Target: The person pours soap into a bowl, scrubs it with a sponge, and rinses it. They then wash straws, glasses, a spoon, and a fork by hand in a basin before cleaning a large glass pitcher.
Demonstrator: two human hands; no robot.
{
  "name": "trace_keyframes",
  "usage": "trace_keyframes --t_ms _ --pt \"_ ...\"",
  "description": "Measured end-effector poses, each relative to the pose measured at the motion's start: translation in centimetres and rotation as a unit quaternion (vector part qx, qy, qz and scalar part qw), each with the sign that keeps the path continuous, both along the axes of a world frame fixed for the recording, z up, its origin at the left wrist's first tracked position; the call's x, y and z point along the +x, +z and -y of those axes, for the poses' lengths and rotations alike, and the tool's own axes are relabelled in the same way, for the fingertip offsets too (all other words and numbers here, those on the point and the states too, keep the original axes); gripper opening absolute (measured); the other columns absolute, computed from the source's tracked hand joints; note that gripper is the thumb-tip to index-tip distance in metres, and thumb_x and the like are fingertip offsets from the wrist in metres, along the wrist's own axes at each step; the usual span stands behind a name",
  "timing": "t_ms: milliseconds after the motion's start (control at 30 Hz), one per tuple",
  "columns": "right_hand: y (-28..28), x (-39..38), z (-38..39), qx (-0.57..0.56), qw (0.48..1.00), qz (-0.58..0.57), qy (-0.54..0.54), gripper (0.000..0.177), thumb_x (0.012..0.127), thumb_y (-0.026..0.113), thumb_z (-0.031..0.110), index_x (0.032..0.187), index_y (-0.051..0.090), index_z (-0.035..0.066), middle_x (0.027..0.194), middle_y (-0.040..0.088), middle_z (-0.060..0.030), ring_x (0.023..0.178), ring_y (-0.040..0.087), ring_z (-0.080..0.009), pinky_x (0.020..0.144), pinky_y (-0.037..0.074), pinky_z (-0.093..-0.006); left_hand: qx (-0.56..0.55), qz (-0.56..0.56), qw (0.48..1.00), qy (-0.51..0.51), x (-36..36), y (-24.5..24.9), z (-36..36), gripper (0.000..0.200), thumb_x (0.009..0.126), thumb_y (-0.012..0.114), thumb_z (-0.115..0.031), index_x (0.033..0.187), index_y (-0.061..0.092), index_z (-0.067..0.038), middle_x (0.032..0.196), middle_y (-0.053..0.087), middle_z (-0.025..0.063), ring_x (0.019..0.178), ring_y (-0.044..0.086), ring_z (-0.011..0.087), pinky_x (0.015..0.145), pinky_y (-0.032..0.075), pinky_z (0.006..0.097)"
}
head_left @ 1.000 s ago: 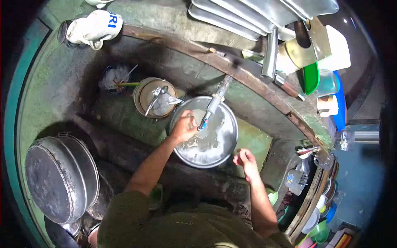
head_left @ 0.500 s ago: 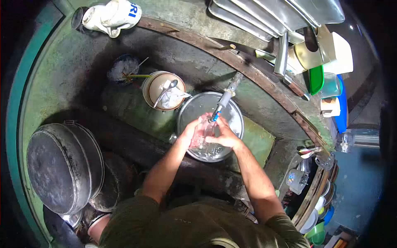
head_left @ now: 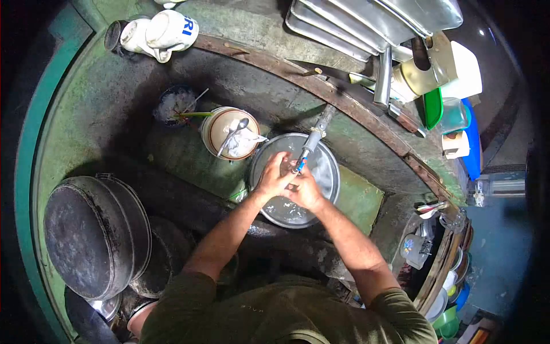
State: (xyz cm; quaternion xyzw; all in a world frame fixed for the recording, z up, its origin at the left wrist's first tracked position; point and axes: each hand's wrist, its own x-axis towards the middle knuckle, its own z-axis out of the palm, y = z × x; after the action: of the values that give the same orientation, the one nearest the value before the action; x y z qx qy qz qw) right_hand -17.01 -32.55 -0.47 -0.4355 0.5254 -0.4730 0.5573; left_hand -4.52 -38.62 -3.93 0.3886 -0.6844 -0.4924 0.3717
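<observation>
Left fingers (head_left: 279, 157), right fingers (head_left: 305, 175): part-curled, meeting | any hold: can't tell | basin (head_left: 334, 184) middle hidden

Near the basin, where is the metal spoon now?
In the head view, the metal spoon lies on the brown-rimmed dish, up and left of the basin.

Green sink floor (head_left: 364, 198); on it metal basin (head_left: 338, 182), beige bowl (head_left: 217, 127); ledge (head_left: 246, 23); on it white mugs (head_left: 165, 31)

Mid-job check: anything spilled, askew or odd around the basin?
No clear spill or breakage. Slightly odd: a spoon and crumpled white item perch loosely on the cream dish beside the basin, and the big pot at left shows a blackened base.
</observation>
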Motion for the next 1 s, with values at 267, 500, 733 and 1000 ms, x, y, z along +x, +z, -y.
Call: trace_keyframes --t_ms 267,500,733,1000 --pt "5.7 1.1 -0.2 -0.02 0.736 -0.655 0.172 0.042 0.066 0.081 0.039 0.094 0.069 0.01 0.12 0.046 -0.0181 0.108 0.049 -0.0378 0.096 0.037 -0.057 0.272 -0.068 0.944 -0.175 1.9 -2.1 1.2 0.045 0.078 0.046 0.01 0.121 0.056 0.002 0.105 0.065 0.0112 0.1 0.059 0.0141 0.088 0.046 0.0274" --pt "0.5 -1.8 2.8 -0.002 0.73 -0.633 0.258 0.024 0.071 0.074 0.029 0.086 0.069 0.01 0.082 0.067 -0.0147 0.09 0.064 -0.0322 0.082 0.049 -0.0473 0.083 0.147 0.981 -0.1 1.2 1.6 4.3 0.042 0.077 0.052 0.003 0.118 0.059 -0.001 0.098 0.066 0.0212 0.094 0.065 0.0302 0.084 0.05 0.0372" --pt "-2.1 -1.3 -2.2 -0.134 0.847 -0.511 0.057 0.015 0.076 0.071 0.016 0.076 0.067 0.002 0.07 0.064 -0.019 0.075 0.064 -0.0396 0.069 0.053 -0.047 0.047 0.091 0.975 -0.198 -2.0 2.0 1.6 0.037 0.086 0.057 -0.014 0.12 0.053 0.001 0.109 0.064 0.0196 0.098 0.064 0.0283 0.09 0.049 0.035" --pt "1.6 2.8 1.8 0.037 0.875 -0.469 0.114 0.042 0.082 0.069 0.041 0.086 0.058 0.001 0.076 0.062 -0.0199 0.067 0.063 -0.0378 0.06 0.05 -0.0449 0.558 -0.421 0.712 0.072 0.9 -7.3 -3.3 0.051 0.099 0.028 -0.053 0.123 0.053 -0.015 0.097 0.065 0.0019 0.07 0.061 0.0119 0.062 0.051 0.0265"
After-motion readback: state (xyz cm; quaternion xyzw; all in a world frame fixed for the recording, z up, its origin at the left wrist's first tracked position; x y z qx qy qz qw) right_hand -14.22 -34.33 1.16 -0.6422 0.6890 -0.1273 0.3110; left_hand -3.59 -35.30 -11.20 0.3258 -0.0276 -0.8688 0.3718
